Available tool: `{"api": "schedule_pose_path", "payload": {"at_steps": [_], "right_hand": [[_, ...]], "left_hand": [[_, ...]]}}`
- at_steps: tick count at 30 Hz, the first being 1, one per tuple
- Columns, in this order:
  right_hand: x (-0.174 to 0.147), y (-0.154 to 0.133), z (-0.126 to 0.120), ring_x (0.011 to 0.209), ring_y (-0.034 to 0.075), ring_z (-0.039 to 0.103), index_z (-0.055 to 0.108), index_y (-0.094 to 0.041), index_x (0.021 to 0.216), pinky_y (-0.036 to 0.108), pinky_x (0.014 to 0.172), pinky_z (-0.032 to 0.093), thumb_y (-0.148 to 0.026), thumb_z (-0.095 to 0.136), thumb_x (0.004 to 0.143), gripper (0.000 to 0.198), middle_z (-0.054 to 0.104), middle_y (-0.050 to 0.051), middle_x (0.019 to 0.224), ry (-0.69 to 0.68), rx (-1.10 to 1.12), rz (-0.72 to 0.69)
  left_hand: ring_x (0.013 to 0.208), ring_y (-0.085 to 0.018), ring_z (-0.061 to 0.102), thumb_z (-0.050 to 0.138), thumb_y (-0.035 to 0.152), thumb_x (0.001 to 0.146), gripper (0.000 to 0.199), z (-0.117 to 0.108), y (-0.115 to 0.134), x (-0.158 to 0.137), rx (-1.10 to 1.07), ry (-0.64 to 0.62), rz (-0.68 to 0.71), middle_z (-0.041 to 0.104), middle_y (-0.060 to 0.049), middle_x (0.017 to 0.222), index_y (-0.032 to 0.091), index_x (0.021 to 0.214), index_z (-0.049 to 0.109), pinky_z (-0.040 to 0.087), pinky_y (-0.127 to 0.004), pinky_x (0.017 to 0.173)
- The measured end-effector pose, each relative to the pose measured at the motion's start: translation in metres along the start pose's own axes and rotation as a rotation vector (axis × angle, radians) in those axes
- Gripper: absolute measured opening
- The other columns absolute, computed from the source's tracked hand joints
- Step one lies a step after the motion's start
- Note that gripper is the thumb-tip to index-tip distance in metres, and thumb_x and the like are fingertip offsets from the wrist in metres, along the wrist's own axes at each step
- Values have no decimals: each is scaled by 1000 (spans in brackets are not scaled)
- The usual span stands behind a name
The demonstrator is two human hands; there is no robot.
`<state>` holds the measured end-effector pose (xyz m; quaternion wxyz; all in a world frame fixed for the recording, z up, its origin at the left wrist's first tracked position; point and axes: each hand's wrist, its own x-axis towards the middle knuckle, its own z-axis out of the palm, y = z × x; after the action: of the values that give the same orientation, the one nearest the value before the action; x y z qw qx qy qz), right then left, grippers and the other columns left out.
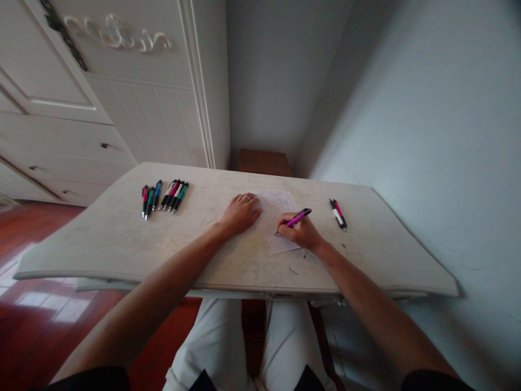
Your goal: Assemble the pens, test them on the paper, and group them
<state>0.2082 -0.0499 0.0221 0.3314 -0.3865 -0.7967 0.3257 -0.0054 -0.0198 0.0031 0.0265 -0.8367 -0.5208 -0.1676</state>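
Note:
My right hand point(299, 231) is closed around a purple pen point(299, 217), whose tip points down at a sheet of paper point(277, 209). Small writing covers the upper part of the sheet. My left hand point(241, 213) lies flat at the sheet's left edge, palm down, with a ring on one finger. Two pens point(339, 215), one white and one pink, lie side by side to the right of my right hand. Over on the left of the tabletop are several more pens point(174, 196) in pink, white and green, beside another small group of pens point(151, 200) in pink, green and blue.
The pale table point(211, 260) has a curved front edge close to my legs. A white cabinet point(158, 108) stands behind on the left, and a grey wall point(439, 136) runs along the right. A brown wooden box-like piece point(264, 162) shows behind the table.

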Motion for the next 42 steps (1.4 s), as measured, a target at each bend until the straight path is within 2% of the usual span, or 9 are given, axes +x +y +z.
{"api": "schedule_pose_path", "payload": {"at_steps": [15, 30, 36, 42], "right_hand": [[-1, -1, 3, 61, 14, 58, 69, -17, 69, 25, 59, 46, -20, 57, 72, 12, 67, 2, 65, -58, 9, -36], [2, 4, 5, 67, 16, 63, 68, -17, 76, 26, 65, 47, -25, 55, 79, 14, 70, 4, 73, 20, -44, -68], [2, 4, 4, 66, 16, 61, 68, -18, 75, 26, 65, 47, -24, 55, 78, 14, 69, 3, 72, 33, -54, -68], [2, 1, 0, 58, 14, 55, 64, -17, 63, 24, 57, 42, -19, 54, 71, 13, 63, 1, 60, 32, -58, -29]], "left_hand": [[122, -24, 52, 45, 34, 95, 32, 0, 0, 1, -9, -6, -9, 58, -12, 129, 18, 119, 59, 37, -39, 107], [121, -26, 52, 44, 34, 95, 35, 0, 1, 0, 2, -1, 4, 59, -14, 129, 14, 121, 59, 38, -39, 107], [120, -24, 53, 44, 34, 95, 33, 0, 0, 0, -7, -10, 0, 58, -12, 128, 18, 119, 59, 39, -39, 106], [122, -24, 51, 43, 35, 96, 34, 0, 0, 1, -6, -13, 0, 58, -12, 129, 17, 120, 58, 37, -39, 107]]}}
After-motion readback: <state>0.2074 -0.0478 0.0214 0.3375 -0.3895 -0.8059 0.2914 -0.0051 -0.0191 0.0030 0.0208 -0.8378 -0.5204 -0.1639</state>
